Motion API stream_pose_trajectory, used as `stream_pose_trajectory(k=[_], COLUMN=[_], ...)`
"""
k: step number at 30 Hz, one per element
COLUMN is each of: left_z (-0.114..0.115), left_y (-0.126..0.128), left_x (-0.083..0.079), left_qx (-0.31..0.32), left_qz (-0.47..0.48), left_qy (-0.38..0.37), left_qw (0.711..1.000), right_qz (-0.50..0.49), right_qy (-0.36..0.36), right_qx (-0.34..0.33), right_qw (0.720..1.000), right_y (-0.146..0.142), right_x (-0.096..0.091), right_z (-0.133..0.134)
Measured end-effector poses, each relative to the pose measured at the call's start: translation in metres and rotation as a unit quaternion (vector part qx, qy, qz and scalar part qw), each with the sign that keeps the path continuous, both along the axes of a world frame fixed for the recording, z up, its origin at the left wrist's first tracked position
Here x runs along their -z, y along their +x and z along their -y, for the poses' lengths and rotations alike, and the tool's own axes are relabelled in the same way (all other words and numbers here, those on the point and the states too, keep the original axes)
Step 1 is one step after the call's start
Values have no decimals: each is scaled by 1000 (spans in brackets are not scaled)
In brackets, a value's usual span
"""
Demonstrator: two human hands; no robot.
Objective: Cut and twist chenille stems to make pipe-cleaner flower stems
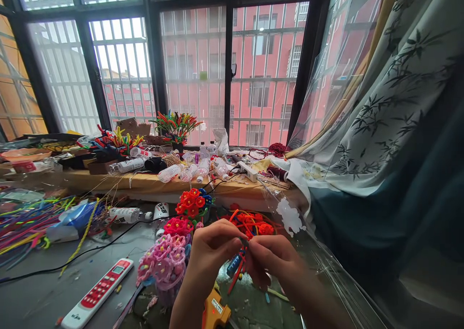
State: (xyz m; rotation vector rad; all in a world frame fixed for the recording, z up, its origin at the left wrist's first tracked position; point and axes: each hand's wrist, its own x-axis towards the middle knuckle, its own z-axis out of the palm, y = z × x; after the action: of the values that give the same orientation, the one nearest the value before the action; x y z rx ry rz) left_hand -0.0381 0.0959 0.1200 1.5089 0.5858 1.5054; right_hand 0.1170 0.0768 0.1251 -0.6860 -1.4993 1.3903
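My left hand (208, 251) and my right hand (271, 259) meet low in the middle, both pinched on a small bundle of blue, red and orange pipe cleaners (235, 266) that hangs between the fingertips. Just behind the hands lies an orange pipe-cleaner flower piece (253, 222). To the left of my left hand stands a pink pipe-cleaner flower bouquet (166, 259), with a red flower cluster (192, 201) behind it. An orange glue gun (214, 312) lies under my left wrist.
A red and white remote control (97, 292) lies at lower left beside a black cable. Loose coloured pipe cleaners (25, 222) pile at far left. The window ledge (145, 184) holds bottles, a power strip (248, 170) and pipe-cleaner plants. A patterned curtain (398, 87) hangs at right.
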Motion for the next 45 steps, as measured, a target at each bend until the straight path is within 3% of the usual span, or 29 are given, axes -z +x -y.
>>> stream_pose_trajectory(k=[8, 23, 34, 39, 41, 45], left_z=[0, 3, 5, 5, 9, 29], left_y=[0, 5, 11, 8, 7, 3], left_x=[0, -4, -2, -7, -12, -19], left_qx=[-36, -32, -80, -74, -109, -284], left_qz=[-18, -31, -31, -64, -86, -106], left_qy=[-11, -5, -20, -38, -37, 63], left_qw=[999, 999, 996, 994, 990, 951], right_qz=[23, 42, 49, 47, 41, 23], right_qy=[3, 21, 25, 23, 27, 30], right_qx=[50, 42, 24, 21, 29, 54], right_qw=[998, 998, 998, 998, 998, 998], right_y=[-6, 3, 3, 4, 5, 7], right_x=[-5, -4, 0, 3, 4, 0], right_z=[4, 2, -3, -5, -6, -4])
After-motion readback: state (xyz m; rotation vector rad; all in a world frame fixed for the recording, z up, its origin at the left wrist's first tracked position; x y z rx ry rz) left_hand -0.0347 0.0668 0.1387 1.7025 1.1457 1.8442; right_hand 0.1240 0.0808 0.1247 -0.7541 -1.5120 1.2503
